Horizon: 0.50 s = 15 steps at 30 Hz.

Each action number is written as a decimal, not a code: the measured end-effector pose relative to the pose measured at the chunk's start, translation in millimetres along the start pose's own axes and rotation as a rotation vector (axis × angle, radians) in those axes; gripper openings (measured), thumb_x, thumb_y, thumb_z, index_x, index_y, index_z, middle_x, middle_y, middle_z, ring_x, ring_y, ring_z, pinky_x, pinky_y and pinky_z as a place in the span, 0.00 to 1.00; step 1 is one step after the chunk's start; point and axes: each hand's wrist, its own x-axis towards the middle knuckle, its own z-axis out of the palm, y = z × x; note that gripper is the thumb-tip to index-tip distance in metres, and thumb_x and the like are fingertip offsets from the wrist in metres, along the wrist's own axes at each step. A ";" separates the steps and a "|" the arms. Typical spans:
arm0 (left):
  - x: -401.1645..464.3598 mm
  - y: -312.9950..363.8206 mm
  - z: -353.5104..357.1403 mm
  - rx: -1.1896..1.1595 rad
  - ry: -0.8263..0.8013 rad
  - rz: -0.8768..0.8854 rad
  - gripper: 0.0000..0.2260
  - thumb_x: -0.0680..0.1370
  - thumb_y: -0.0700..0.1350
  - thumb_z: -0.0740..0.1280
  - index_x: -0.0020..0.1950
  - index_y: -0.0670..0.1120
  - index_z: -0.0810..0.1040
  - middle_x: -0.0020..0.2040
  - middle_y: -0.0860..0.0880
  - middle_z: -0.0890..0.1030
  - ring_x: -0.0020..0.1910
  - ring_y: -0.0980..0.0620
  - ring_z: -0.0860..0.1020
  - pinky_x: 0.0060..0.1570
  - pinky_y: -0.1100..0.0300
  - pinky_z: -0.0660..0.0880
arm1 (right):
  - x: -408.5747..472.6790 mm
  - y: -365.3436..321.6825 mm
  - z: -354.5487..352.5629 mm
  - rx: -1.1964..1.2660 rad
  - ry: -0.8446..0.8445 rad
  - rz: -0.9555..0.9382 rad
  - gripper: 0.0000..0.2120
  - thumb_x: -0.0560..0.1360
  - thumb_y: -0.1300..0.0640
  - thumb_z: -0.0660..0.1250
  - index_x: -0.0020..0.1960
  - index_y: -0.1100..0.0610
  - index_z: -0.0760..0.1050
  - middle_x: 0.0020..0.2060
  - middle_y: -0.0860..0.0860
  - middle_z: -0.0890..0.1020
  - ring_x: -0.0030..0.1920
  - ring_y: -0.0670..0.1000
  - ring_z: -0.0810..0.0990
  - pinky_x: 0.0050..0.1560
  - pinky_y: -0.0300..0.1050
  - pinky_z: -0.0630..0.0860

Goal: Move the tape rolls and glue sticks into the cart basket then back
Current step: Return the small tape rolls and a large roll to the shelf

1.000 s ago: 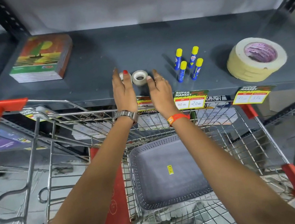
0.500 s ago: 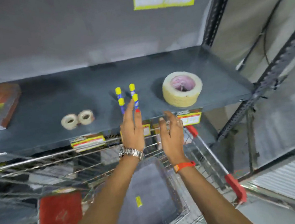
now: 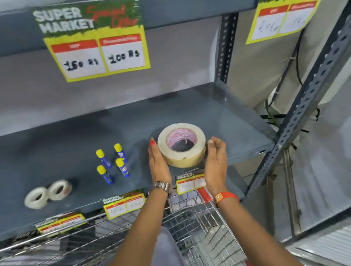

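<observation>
The big tape roll (image 3: 182,144) lies flat on the shelf (image 3: 231,126), between the open left hand (image 3: 157,162) and right hand (image 3: 215,158), which cup its sides without lifting it. Left of it stand four glue sticks (image 3: 113,162), and farther left lie two small tape rolls (image 3: 47,193). Near the person, the grey basket (image 3: 164,262) sits inside the wire cart (image 3: 204,235); I cannot tell what it holds.

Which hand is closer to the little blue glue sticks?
The left hand. It sits between the glue sticks and the big tape roll, while the right hand is on the roll's far side.
</observation>
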 end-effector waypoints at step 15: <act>48.8 -14.8 33.0 -0.378 0.190 -0.133 0.16 0.81 0.49 0.55 0.50 0.41 0.78 0.23 0.58 0.80 0.24 0.63 0.77 0.33 0.62 0.74 | 62.4 8.3 18.0 0.085 -0.280 0.203 0.22 0.82 0.45 0.45 0.60 0.51 0.74 0.51 0.47 0.78 0.52 0.45 0.75 0.54 0.36 0.69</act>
